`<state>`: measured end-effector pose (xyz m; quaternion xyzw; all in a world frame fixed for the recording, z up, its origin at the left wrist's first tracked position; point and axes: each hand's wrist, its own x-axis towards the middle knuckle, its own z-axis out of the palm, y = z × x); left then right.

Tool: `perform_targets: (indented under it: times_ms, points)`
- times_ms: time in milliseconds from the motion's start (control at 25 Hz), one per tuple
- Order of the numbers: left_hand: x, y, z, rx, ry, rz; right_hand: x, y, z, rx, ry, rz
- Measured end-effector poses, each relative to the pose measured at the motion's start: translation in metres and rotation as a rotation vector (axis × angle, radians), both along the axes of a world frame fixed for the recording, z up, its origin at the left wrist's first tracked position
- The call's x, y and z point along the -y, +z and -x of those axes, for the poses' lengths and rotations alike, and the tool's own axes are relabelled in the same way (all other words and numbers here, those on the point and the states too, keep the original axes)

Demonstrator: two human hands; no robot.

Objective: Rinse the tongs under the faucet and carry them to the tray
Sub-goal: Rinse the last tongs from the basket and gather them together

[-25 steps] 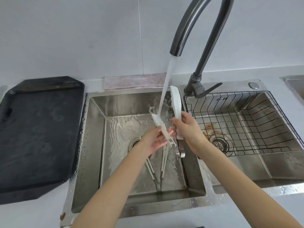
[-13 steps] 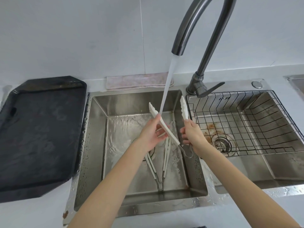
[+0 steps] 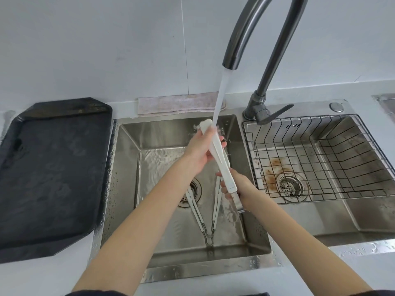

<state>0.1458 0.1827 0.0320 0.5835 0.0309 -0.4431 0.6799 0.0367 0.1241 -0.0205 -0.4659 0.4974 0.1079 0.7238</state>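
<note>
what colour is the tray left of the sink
The tray is black, with a wet sheen; the head view shows it plainly.

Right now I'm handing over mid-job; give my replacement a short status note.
Left hand holds the tip end of the white plastic tongs under the faucet stream. Right hand grips their metal handle end. A second pair of white tongs lies in the steel left basin. Rinsing is underway. Left: carry the tongs to the black tray at left.
</note>
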Motion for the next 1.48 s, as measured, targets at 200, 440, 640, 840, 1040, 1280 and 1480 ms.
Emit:
perform_targets:
  times_ms: [200,440,640,840,1040,1280,1480]
  points:
    - [-0.001,0.003,-0.004,-0.036,-0.031,0.083,0.005,0.001,0.003,-0.001,-0.008,0.013]
    - [-0.012,0.006,-0.005,-0.123,-0.077,0.283,0.006,0.004,0.003,-0.052,0.029,0.084]
    - [-0.014,0.002,-0.004,-0.005,-0.153,0.192,0.005,0.002,0.002,0.032,-0.086,0.275]
    - [-0.015,-0.004,-0.005,0.030,-0.074,0.067,0.001,-0.006,0.001,0.103,-0.209,0.509]
    - [-0.015,-0.007,-0.010,0.033,-0.036,0.090,-0.001,-0.003,0.007,0.195,-0.307,0.628]
    - [-0.012,-0.016,-0.005,0.067,-0.113,-0.008,-0.001,0.000,0.020,0.223,-0.342,0.732]
    - [-0.013,-0.030,0.003,0.098,-0.153,-0.058,-0.007,-0.003,0.027,0.259,-0.307,0.747]
